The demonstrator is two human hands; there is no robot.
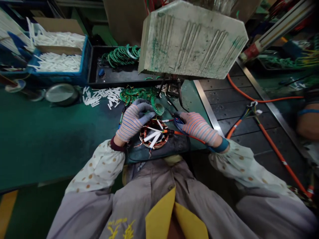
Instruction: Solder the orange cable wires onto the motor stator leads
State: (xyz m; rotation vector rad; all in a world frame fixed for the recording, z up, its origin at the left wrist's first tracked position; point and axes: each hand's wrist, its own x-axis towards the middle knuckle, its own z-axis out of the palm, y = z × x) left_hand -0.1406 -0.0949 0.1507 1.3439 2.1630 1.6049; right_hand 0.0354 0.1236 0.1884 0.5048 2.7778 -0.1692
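Coil ring (142, 135) lies nearest you on the worktop (74, 132), just beside your left hand (133, 121), between its 4 and 5 o'clock; from your right hand (196, 125) it is farther, between 8 and 9. Being round, the ring has no clear long axis, but the white sleeves (155, 140) across it slant from about 7 or 8 o'clock towards 1 or 2, and the orange cable (194, 137) leaves on its right, running towards 4. Your left fingers bend in, thumb close to them; you can't tell from here whether they pinch anything. Your right fingers are curled round a blue item (178, 122), its shape partly hidden. Beyond the ring, near 12, sits a curved green strip (155, 105); past it, towards 11, lies a green pile (133, 95).
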